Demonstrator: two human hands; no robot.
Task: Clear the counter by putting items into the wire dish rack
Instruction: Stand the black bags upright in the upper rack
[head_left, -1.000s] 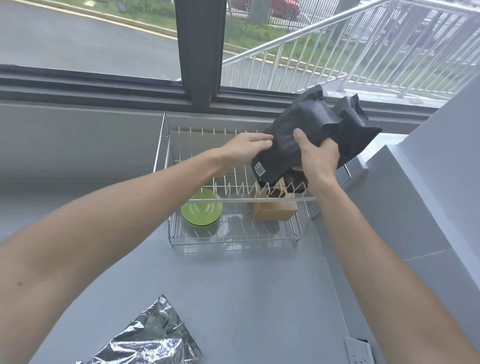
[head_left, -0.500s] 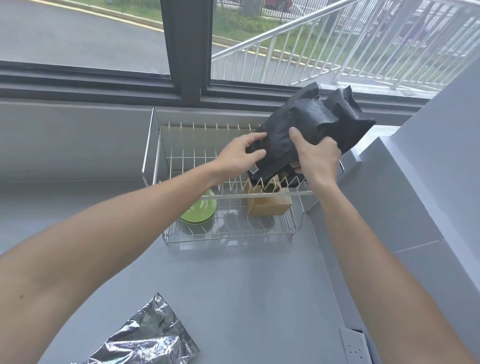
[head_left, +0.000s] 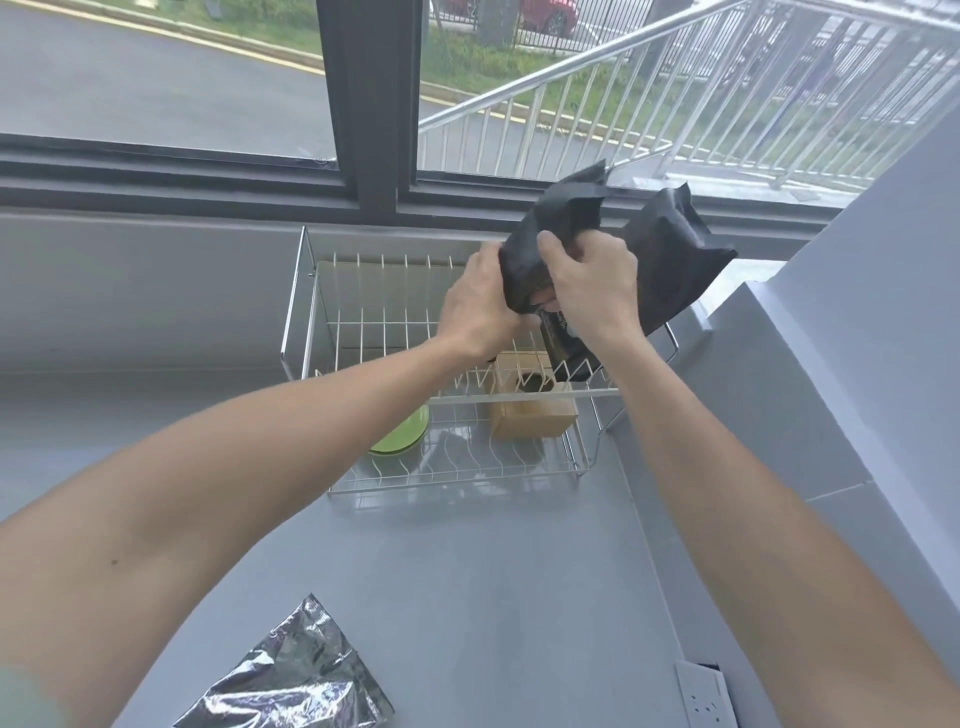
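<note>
Both hands grip a crumpled black bag (head_left: 660, 260) held above the far right end of the wire dish rack (head_left: 306, 312). The right hand (head_left: 592, 291) is closed over the bag's near edge, thumb pressed against the black film; the left hand (head_left: 478, 306) cups the bag's left side, fingers curled behind it and out of sight. The bag tilts up and to the right — its upper corners rise in front of the window frame (head_left: 369, 104), its lower end dips toward the rack's prongs.

Inside the rack, a brown cardboard box (head_left: 535, 415) sits on the right, just below the bag, and a green plate (head_left: 402, 439) lies to its left, partly hidden behind the left forearm. The rack stands on a grey counter (head_left: 493, 597) against the far wall. At the near left — well apart from the rack — a silver foil pouch (head_left: 296, 680) lies flat on the counter. A white wall socket (head_left: 706, 696) shows at the near right.
</note>
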